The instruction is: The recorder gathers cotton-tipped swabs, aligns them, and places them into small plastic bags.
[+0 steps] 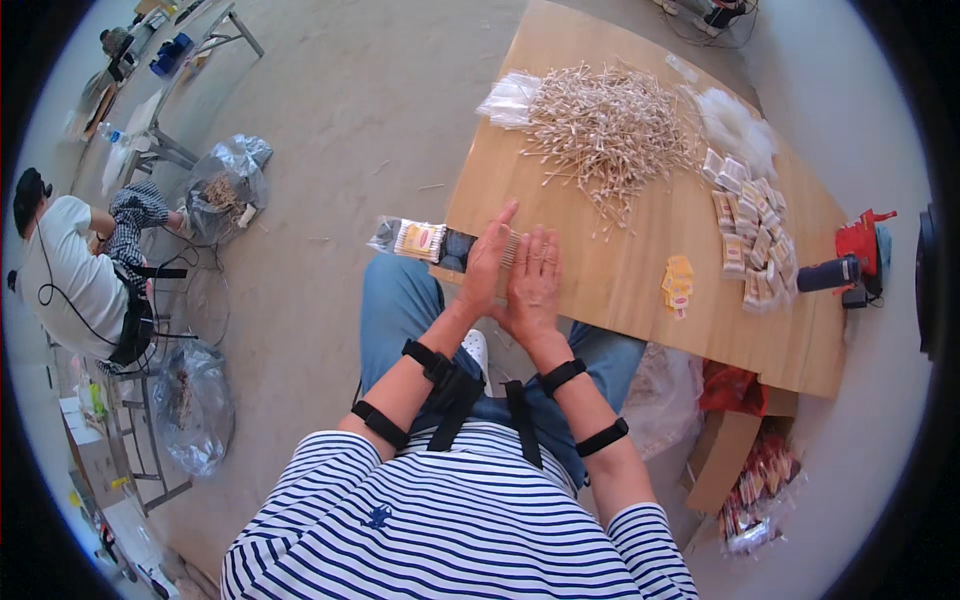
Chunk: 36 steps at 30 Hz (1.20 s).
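At the near left edge of the wooden table point(600, 270), my left hand point(486, 262) is held on edge with its fingers stretched out. My right hand point(534, 285) lies close beside it, flat with straight fingers. A small row of cotton swabs point(511, 250) shows between the two hands, partly hidden by them. Left of my left hand is a dark grey object point(457, 250), its kind unclear. Beyond it, a clear bag of cotton swabs with a yellow-and-white label point(418, 240) sticks out past the table edge.
A large heap of loose cotton swabs point(610, 125) covers the far table, with clear bags point(510, 100) beside it. Filled swab packs point(750, 230) pile up at right, near yellow cards point(678, 283) and a dark cylinder point(828, 274). A seated person point(80, 260) is at left.
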Available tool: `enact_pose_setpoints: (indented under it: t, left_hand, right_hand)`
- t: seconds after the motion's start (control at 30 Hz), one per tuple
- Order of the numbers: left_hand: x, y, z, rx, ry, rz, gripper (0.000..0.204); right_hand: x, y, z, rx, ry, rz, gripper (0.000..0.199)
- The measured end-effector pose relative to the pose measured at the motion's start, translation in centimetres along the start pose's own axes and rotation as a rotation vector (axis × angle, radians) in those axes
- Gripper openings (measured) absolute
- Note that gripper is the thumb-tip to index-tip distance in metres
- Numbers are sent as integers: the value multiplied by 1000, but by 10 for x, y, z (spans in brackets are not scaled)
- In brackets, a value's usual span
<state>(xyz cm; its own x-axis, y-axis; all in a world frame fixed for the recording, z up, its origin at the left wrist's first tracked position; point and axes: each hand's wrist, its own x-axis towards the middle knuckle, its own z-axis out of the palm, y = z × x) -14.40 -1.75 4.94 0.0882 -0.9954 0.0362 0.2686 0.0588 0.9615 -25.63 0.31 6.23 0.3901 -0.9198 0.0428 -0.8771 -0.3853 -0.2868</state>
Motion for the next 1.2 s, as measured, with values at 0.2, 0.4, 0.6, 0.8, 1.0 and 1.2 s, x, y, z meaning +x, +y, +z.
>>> enact_pose_setpoints:
  t: [0.2,0.4,0.6,0.8,1.0,1.2]
  left_hand:
    - [3,-2,-2,103,-17,21,54]
    - [3,-8,-4,100,-15,49,51]
    - [-30,20,-19,247,27,37,43]
    - [-81,48,-93,138,285,-483,32]
    - [-54,6,-108,-422,500,-563,34]
    - [-29,-12,-117,-572,644,-458,30]
  right_hand:
    - [1,3,5,-77,7,-6,125]
    - [1,1,10,-129,21,8,125]
    - [-5,12,19,-64,96,-65,130]
    - [-1,0,-1,-57,-7,-5,127]
    - [7,-1,-7,-72,33,-3,125]
    - [3,-3,3,-64,29,-8,117]
